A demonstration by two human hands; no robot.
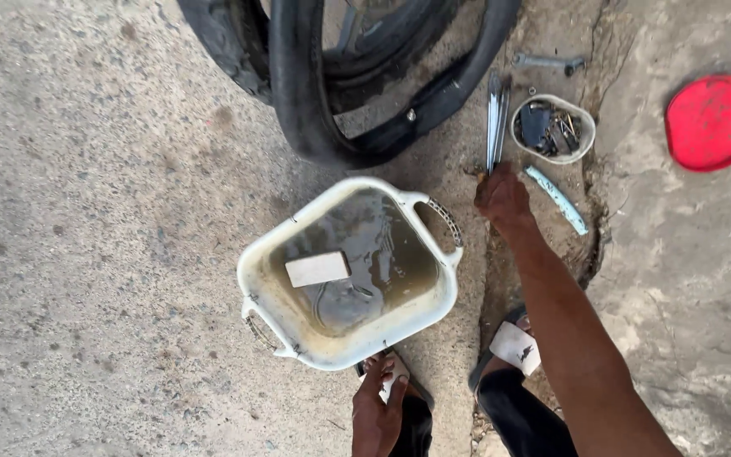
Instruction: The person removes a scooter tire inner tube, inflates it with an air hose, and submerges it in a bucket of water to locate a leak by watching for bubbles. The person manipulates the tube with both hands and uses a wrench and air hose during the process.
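My right hand reaches forward to the ground and closes on the near ends of the long metal tyre levers lying beside a small white bowl. My left hand hangs low near my left foot, fingers loosely curled, holding nothing I can see. A white square basin of murky water sits in front of me with a pale flat block floating in it. A black tyre with an inner tube lies beyond the basin.
The small white bowl holds several dark metal bits. A spanner lies past it, a pale blue flat tool beside my hand, a red round lid at right. Cracked concrete ground all around; my sandalled feet stand below.
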